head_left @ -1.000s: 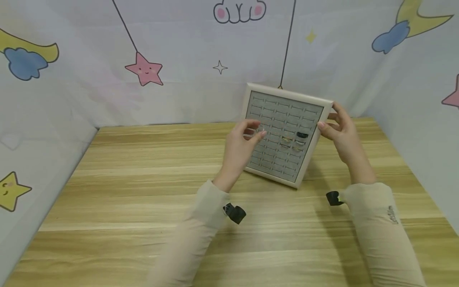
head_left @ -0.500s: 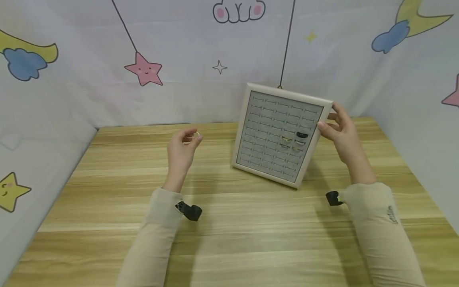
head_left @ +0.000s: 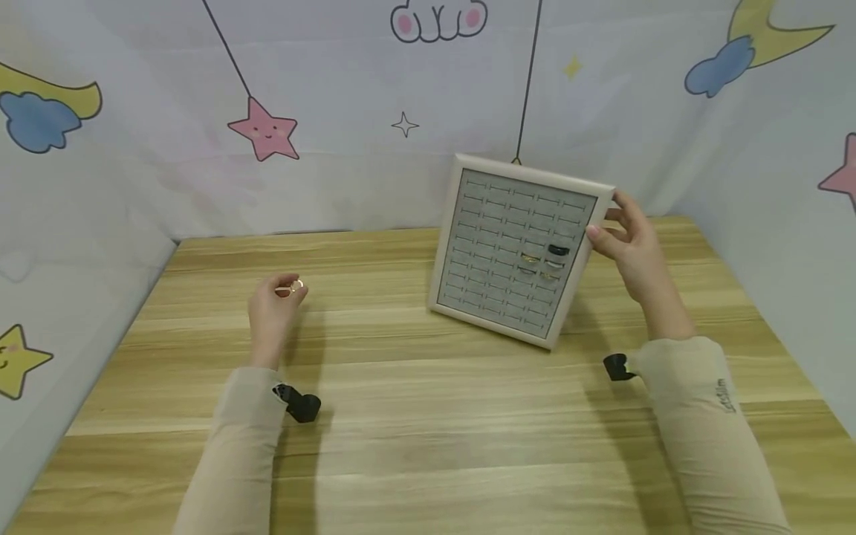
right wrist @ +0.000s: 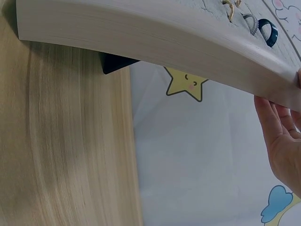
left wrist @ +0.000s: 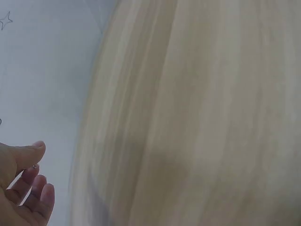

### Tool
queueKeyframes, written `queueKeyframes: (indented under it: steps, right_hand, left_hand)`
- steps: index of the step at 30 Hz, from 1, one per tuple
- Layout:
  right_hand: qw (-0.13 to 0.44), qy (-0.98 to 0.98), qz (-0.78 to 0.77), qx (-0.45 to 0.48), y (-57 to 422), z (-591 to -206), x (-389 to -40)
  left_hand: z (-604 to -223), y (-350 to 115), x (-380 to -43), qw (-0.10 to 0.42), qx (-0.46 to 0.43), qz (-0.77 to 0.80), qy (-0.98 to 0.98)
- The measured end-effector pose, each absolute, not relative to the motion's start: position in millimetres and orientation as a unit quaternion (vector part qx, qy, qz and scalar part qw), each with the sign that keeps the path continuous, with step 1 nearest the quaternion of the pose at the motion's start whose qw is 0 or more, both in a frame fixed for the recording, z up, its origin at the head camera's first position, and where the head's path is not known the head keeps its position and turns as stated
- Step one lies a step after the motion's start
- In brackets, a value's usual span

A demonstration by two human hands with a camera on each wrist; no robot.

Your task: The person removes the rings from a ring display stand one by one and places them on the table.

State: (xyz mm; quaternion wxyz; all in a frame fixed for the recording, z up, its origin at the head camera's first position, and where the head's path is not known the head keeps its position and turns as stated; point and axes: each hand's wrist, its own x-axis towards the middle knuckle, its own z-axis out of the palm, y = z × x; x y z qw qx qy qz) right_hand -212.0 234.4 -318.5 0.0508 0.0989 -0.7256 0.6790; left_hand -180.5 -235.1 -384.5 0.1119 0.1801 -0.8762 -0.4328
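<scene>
My left hand [head_left: 273, 308] pinches a small gold-coloured ring [head_left: 297, 284] between thumb and fingertips, over the left part of the table. In the left wrist view, only a tiny glint of the ring [left wrist: 35, 166] shows under the thumb. At the right, my right hand [head_left: 638, 256] grips the upper right edge of a ring display frame [head_left: 493, 321], thumb on the front and fingers behind. The frame leans back, its grey slotted panel [head_left: 495, 223] facing me. Several rings sit in the panel's right half, among them a black ring [head_left: 558, 250] and a gold ring [head_left: 530, 258].
The wood-grain table [head_left: 414, 416] ends at a white curtain [head_left: 334, 186] printed with stars and moons. A dark stand piece [right wrist: 115, 63] shows behind the frame in the right wrist view. Small black cameras [head_left: 302, 406] stick out from both cuffs.
My left hand has moved from in front of the frame's panel leftward and lower, carrying the ring. My right hand keeps its grip on the frame, which has stayed in place.
</scene>
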Motion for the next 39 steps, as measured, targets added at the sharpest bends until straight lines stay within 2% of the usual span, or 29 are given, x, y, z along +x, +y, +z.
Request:
queueKeyframes:
  steps: [11,22,39]
  right_hand:
    - [0.053,-0.709,0.696,0.099,233.7,-320.2,-211.4]
    - [0.065,-0.705,0.7,0.091,230.2,-320.9,-212.5]
    - [0.064,-0.72,0.687,0.071,231.3,-318.8,-211.0]
  left_hand:
    - [-409.2,-257.6,-174.2,0.072,0.183,-0.395,-0.897]
    - [-407.3,-260.1,-175.2,0.041,0.183,-0.389,-0.902]
    - [-401.5,-252.9,-179.7,0.04,0.216,-0.436,-0.873]
